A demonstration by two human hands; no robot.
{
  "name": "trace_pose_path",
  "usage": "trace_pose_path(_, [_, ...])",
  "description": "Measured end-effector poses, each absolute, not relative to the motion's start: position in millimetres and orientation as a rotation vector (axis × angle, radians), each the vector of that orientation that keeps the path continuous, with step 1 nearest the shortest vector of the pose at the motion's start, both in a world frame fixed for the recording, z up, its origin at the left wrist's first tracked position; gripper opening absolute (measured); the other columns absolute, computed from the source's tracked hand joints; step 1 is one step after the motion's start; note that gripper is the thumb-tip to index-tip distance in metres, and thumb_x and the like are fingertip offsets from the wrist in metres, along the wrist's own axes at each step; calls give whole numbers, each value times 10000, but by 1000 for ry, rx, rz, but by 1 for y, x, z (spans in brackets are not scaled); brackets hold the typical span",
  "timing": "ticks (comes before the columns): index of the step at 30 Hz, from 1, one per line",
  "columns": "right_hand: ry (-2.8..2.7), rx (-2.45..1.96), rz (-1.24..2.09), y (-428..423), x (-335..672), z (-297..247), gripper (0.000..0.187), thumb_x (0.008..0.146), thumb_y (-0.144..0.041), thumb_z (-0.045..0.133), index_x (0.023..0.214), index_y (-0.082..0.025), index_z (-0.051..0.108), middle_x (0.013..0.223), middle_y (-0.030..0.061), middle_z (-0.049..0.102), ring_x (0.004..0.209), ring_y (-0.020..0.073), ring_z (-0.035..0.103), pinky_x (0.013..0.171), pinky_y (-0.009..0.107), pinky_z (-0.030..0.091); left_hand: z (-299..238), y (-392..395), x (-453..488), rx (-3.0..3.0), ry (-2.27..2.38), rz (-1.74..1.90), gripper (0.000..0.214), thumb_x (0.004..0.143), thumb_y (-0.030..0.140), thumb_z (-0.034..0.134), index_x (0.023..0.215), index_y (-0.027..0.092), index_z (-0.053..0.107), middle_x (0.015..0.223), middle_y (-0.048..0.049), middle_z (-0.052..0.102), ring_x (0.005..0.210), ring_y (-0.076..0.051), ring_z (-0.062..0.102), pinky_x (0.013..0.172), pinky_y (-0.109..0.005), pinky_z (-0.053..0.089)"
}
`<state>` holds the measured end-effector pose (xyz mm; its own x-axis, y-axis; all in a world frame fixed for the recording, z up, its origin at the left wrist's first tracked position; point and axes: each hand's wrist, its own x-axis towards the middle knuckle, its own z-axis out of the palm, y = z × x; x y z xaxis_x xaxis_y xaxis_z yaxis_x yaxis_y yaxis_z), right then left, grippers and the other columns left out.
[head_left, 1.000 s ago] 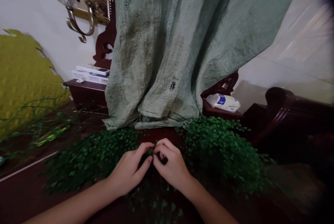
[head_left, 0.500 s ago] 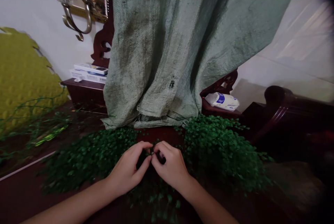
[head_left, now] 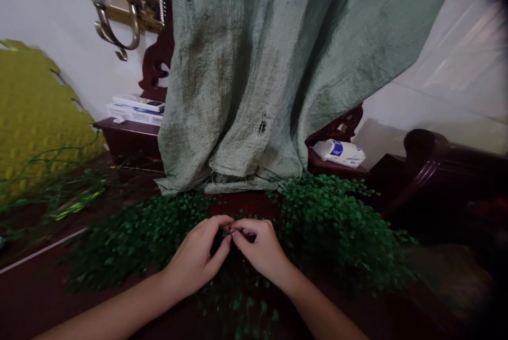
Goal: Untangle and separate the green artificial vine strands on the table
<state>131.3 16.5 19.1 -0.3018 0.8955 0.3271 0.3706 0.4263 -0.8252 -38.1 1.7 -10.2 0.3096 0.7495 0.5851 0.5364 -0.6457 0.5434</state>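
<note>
Left hand (head_left: 198, 253) and right hand (head_left: 265, 250) meet, wrists apart, seemingly pinching a small item (head_left: 232, 230).

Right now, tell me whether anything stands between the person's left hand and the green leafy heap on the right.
Yes: the right hand lies between the left hand and the leafy heap, with its fingertips close to the left hand's. I see no other obstacle there.
</note>
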Motion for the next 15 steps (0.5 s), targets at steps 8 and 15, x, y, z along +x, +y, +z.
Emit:
trace_pose_path(8, [-1901, -1095, 796, 13, 128, 20, 92, 717, -114, 525, 710, -167, 600, 628, -32, 551, 543, 89, 486, 514, 183, 385, -6, 1, -37, 2324, 1222, 1182, 185, 917, 210, 460, 1100, 228, 440, 933, -38, 629, 857, -202, 642, 736, -355, 530])
trace_pose_path(15, [-2023, -1111, 890, 13, 130, 18, 111, 745, -97, 476, 681, -187, 469, 611, -54, 471, 562, 92, 447, 520, 185, 333, -6, -2, -36, 2394, 1149, 1200, 146, 909, 185, 442, 1043, 231, 406, 883, -23, 609, 790, -192, 637, 689, -343, 525])
